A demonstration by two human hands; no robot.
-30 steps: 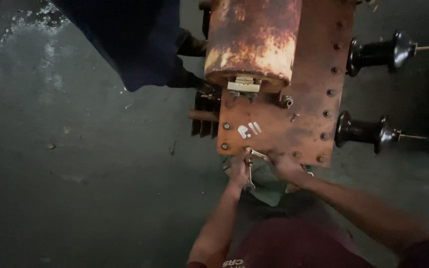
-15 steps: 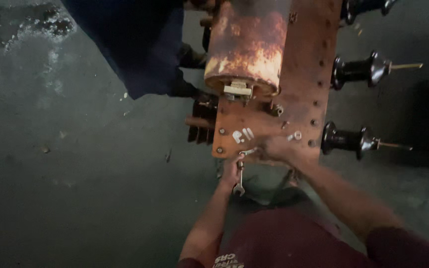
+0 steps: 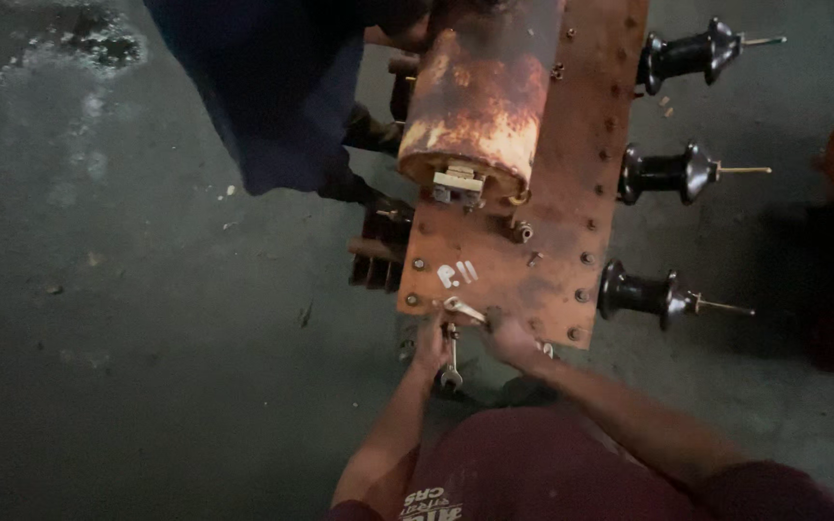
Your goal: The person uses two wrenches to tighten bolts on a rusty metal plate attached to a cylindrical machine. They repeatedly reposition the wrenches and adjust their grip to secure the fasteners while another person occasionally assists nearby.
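Note:
A rusty orange transformer lid (image 3: 552, 203) with a corroded cylinder (image 3: 480, 106) on top fills the upper middle. My left hand (image 3: 430, 342) is at the lid's near edge, closed around a steel spanner (image 3: 452, 362) that hangs downward. My right hand (image 3: 508, 340) grips a second spanner (image 3: 463, 309) lying flat on the lid's near edge, close to a bolt (image 3: 412, 300). Both hands nearly touch each other.
Three black insulator bushings (image 3: 644, 292) with metal pins stick out to the right. Another person in dark blue clothing (image 3: 272, 87) stands at the far left side of the unit. Grey concrete floor (image 3: 127, 338) surrounds it. Dark cooling fins (image 3: 378, 256) show at the left edge.
The view shifted, so the unit sits slightly differently in the frame. My right hand came back from the lid's surface to the near edge beside my left hand, holding a spanner.

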